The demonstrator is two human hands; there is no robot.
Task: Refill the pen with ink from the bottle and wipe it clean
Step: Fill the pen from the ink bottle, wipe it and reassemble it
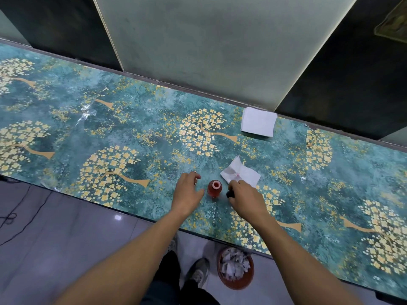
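Note:
A small bottle of red ink (pixel 215 189) stands uncapped on the teal flowered table (pixel 132 128), near its front edge. My left hand (pixel 187 192) hovers just left of the bottle with fingers apart, holding nothing. To the right of the bottle, my right hand (pixel 245 199) is closed around a small black cap (pixel 230 194). Just behind that hand lies a used white tissue (pixel 241 173) with a faint pink stain. No pen is visible.
A stack of clean white tissues (pixel 258 121) sits at the table's far edge, to the right. On the floor below the front edge stands a brown bin (pixel 235 267) full of crumpled tissues, beside my shoes. Black cables lie on the floor at left.

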